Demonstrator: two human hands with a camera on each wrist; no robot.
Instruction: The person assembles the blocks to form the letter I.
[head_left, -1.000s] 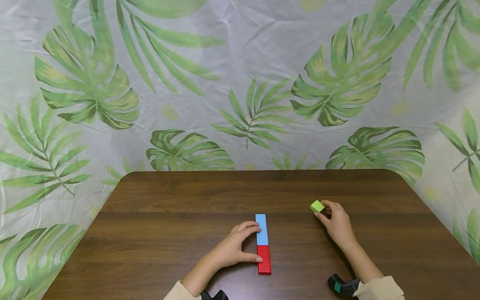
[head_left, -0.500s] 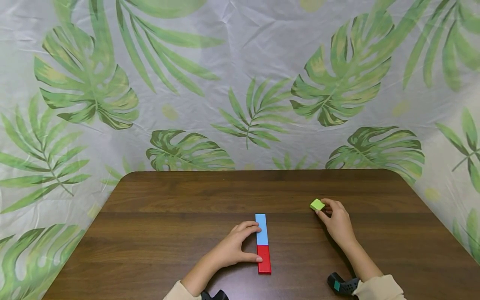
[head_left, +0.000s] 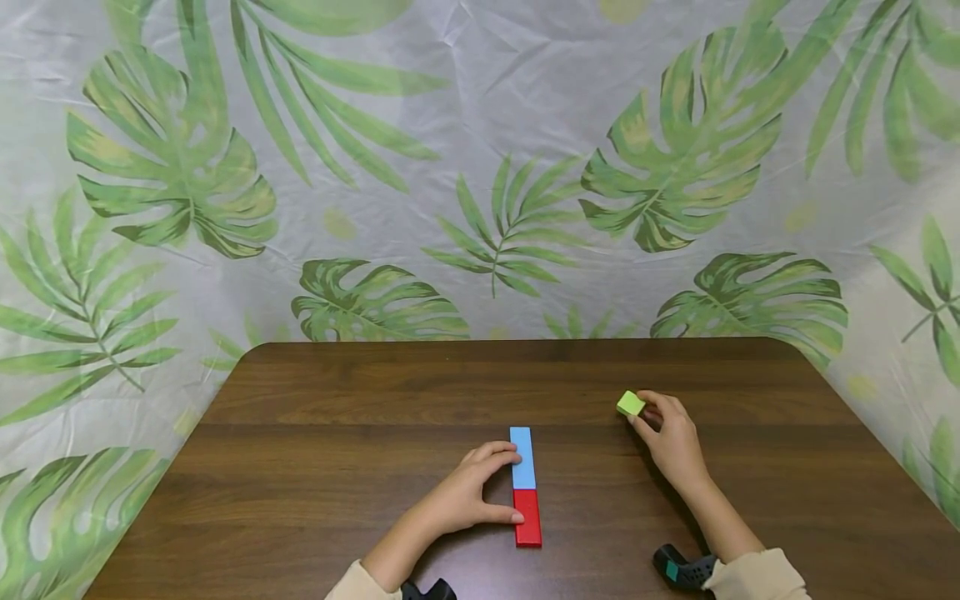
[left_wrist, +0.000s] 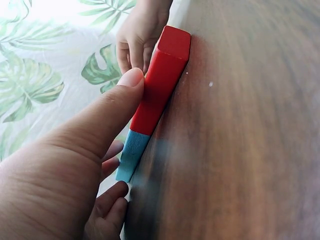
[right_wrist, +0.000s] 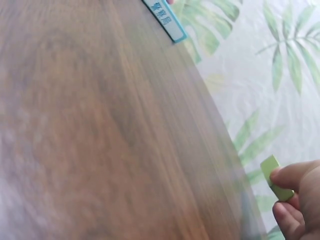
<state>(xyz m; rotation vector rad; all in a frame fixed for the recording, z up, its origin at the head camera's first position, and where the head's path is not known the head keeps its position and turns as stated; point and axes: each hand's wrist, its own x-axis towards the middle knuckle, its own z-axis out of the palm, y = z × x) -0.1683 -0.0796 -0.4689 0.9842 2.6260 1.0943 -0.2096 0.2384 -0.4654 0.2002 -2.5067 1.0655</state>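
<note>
A light blue rectangular block (head_left: 524, 465) and a red rectangular block (head_left: 528, 532) lie end to end in one straight line on the table. My left hand (head_left: 467, 493) rests along their left side, thumb on the red block and fingertips on the blue one. In the left wrist view the thumb (left_wrist: 131, 80) presses the red block's face. To the right and farther back, my right hand (head_left: 677, 446) pinches a small lime-green block (head_left: 630, 404) between thumb and fingers. The right wrist view shows this green block (right_wrist: 276, 179) held up tilted.
A brown wooden table (head_left: 337, 417) extends back to a hanging leaf-print cloth (head_left: 525, 108). Black devices (head_left: 684, 568) are worn at both wrists. In the right wrist view, dark characters mark a side of the blue block (right_wrist: 167, 22).
My right hand has moved the green block slightly up and left in the head view, turning it a little. The left hand and the red and blue blocks have stayed put.
</note>
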